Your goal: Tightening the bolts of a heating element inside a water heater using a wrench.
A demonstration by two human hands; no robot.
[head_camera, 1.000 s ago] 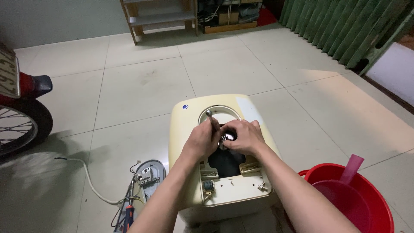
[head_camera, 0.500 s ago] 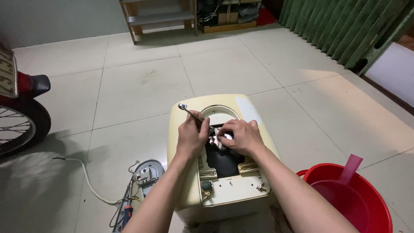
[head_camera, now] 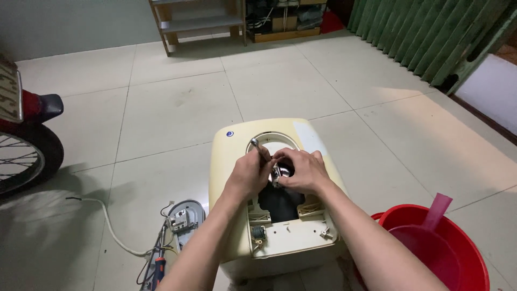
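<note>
In the head view, a cream-coloured appliance housing (head_camera: 237,188) lies flat on the pale tiled floor (head_camera: 177,102), its cover off so that a dark opening shows in the middle and a white inner panel with small fittings shows at the near end. Both hands work close together over that opening. The left hand (head_camera: 247,175) is clenched around a slim metal tool (head_camera: 260,148), whose rounded end sticks up and away from the knuckles, tilted toward the far side of the housing. The right hand (head_camera: 302,171) is curled around a small shiny metal part (head_camera: 278,173) sitting at the edge of the opening, just beside the left hand's fingers; the part is mostly covered, so it seems to be a fitting of some kind, though its exact shape cannot be told. The two hands touch or nearly touch above the hole. To the left of the housing, on the floor, lies a grey oval cover plate (head_camera: 186,218) with wiring, a white cable (head_camera: 107,223) curving away from it, and a screwdriver (head_camera: 159,267) with a red and dark handle. At the lower right stands a red bucket (head_camera: 463,242) with a pink scoop (head_camera: 436,210) leaning in it. A motorcycle wheel (head_camera: 21,159) shows at the left edge, and wooden shelves (head_camera: 194,21) stand against the far wall.
</note>
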